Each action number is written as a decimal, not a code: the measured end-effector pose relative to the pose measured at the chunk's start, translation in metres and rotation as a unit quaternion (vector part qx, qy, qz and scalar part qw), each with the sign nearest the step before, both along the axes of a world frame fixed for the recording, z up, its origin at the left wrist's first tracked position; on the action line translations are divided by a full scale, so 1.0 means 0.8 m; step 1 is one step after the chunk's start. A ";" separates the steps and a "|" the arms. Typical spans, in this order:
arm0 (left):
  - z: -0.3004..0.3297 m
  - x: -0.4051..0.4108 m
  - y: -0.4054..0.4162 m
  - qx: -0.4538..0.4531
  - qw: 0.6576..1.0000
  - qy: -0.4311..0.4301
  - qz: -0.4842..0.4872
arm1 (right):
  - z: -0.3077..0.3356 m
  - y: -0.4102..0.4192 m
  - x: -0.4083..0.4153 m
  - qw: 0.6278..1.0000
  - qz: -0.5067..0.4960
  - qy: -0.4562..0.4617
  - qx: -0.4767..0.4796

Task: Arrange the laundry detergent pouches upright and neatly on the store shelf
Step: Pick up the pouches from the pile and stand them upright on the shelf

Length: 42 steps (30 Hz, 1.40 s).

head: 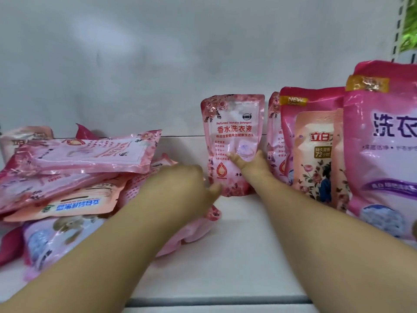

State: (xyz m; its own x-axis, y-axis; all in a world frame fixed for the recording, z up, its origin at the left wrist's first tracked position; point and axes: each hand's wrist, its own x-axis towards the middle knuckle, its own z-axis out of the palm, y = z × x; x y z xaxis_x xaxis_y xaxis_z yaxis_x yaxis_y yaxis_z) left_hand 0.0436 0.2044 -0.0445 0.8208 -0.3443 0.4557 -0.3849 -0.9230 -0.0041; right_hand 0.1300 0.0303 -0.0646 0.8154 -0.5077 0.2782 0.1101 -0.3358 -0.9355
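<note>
A pink rose-print detergent pouch (232, 132) stands upright near the back of the white shelf (237, 240). My right hand (248, 163) grips its lower right side, thumb across the front. My left hand (191, 186) reaches to its lower left corner, and the thumb touches the pouch's bottom edge. To the right, several pouches stand upright: a rose-print one (274, 141), a dark pink one (311, 102), a peach floral one (316, 159) and a large pink one (383, 154). On the left lies a messy heap of flat pouches (74, 177).
The white back panel (158, 64) rises behind the shelf. A slotted upright (398, 30) and green packaging (410, 19) show at the top right. The shelf's front lip (214, 301) runs along the bottom. Bare shelf lies between my forearms.
</note>
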 end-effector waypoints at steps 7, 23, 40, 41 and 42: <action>-0.045 -0.037 0.025 0.029 0.997 -0.059 -0.028 | 0.019 0.023 -0.025 0.991 0.036 0.125 -0.035; -0.079 -0.130 0.023 -0.167 0.937 -0.102 -0.291 | 0.019 0.077 -0.165 0.945 0.283 0.127 0.101; -0.030 -0.061 -0.003 -0.582 0.746 0.152 -0.287 | 0.023 0.040 -0.212 0.976 0.200 -0.081 0.007; -0.033 -0.057 -0.002 -0.591 0.735 0.165 -0.288 | 0.008 0.035 -0.211 0.980 0.201 -0.005 -0.008; -0.035 -0.052 -0.002 -0.603 0.717 0.185 -0.296 | -0.007 0.032 -0.209 0.977 0.206 0.054 -0.028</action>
